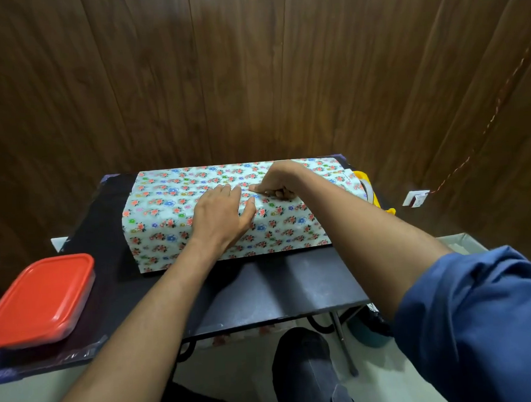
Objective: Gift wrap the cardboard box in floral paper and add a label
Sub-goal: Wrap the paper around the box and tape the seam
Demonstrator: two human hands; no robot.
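You're a good way in, I'd say. The cardboard box (pixel 197 217) sits on the black table (pixel 263 291), and its top and front are already covered in floral paper (pixel 159 207). Your left hand (pixel 220 214) lies flat on top with the fingers straight, pinning the paper. Your right hand (pixel 277 180) is mostly curled, forefinger stretched out and pressing along what looks like the seam; can't tell if there's tape under it. The tape dispenser (pixel 366 188) waits just past the right end. Ends look unfolded, and I see no label yet.
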